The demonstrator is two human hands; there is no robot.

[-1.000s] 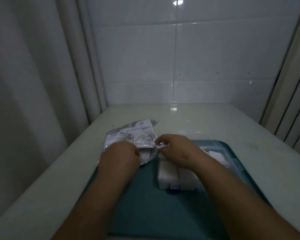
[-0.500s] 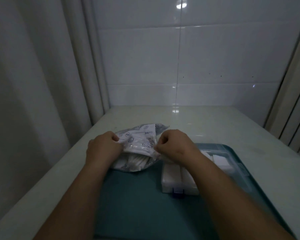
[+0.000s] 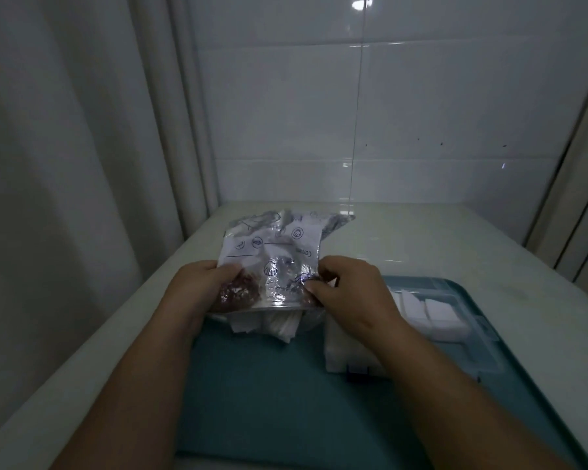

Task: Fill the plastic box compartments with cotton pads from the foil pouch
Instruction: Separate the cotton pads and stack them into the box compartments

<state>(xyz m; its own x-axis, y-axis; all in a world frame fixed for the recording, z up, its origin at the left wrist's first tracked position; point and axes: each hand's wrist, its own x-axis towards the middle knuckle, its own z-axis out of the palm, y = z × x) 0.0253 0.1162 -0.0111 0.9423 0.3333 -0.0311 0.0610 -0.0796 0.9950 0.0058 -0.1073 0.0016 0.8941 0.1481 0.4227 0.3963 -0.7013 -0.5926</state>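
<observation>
Half a second ago the foil pouch [image 3: 272, 262] was bunched low between the two fists, crumpled against the tray; now it stands raised and spread out flat, its printed face toward the camera and its far edge tipped up toward the tiled wall [image 3: 404, 113]. The hands have moved apart to the pouch's lower corners.

The left hand [image 3: 197, 290] is closed on the pouch's lower left corner, thumb on the near face and fingers curled behind; their reflection shows reddish in the foil. The right hand [image 3: 350, 290] pinches the lower right corner between thumb and bent fingers, closed tight on the foil, nothing else in it.

Just beneath the line between the two grips, white cotton pads [image 3: 269, 323] hang out of the pouch's lower edge, loose and crumpled, above the teal tray [image 3: 269, 401]. Whether they touch the tray cannot be told.

The plastic box [image 3: 448, 330] lies on the tray below and to the outer side of the right hand, partly hidden under that wrist and forearm. Its compartments beyond the wrist already hold white pads [image 3: 435, 310], and a white block of pads shows in the near part, beside a dark latch [image 3: 357, 368] at the front edge. The tray rests on a pale counter [image 3: 489, 259], with a curtain [image 3: 65, 164] on the left hand's side.
</observation>
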